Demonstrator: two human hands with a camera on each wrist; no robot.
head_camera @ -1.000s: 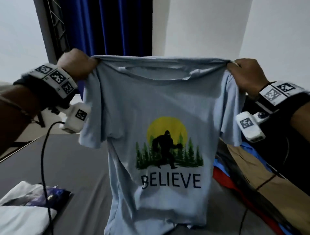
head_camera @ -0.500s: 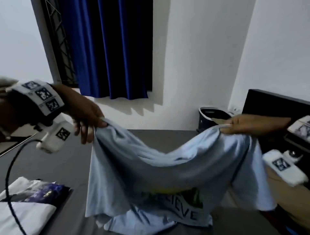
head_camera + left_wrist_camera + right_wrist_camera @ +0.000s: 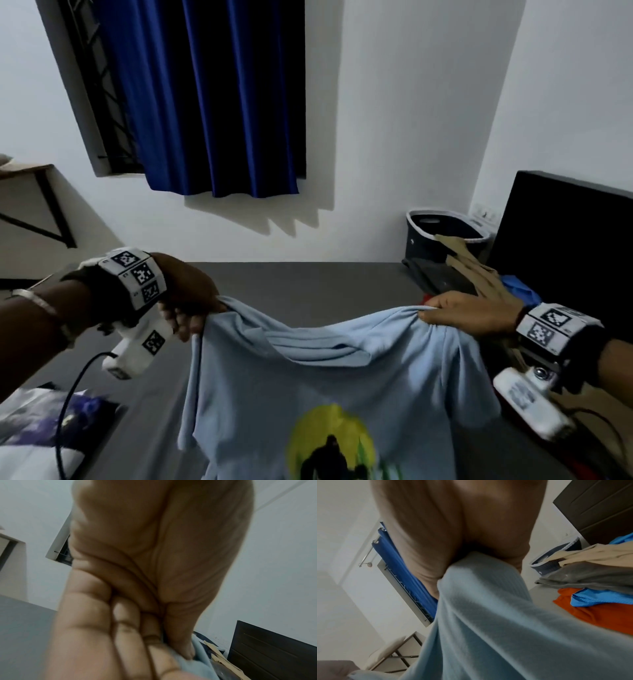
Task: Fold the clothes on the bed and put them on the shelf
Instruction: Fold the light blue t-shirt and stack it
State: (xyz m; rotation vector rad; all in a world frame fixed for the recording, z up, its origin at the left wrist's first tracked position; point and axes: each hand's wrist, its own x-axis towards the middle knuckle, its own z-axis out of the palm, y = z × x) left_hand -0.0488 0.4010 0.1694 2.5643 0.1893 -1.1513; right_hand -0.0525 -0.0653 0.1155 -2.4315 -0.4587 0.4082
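one light blue printed cotton t-shirt (image 3: 335, 387) hangs unfolded, left hand (image 3: 186, 294) and right hand (image 3: 469, 313) pinching its shoulders; a rumpled pile of tan, orange and blue clothes (image 3: 597, 577) awaits.

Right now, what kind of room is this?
Probably a bedroom: a grey bed with a dark headboard, a blue curtain over the window, and a pile of clothes waiting to be folded.
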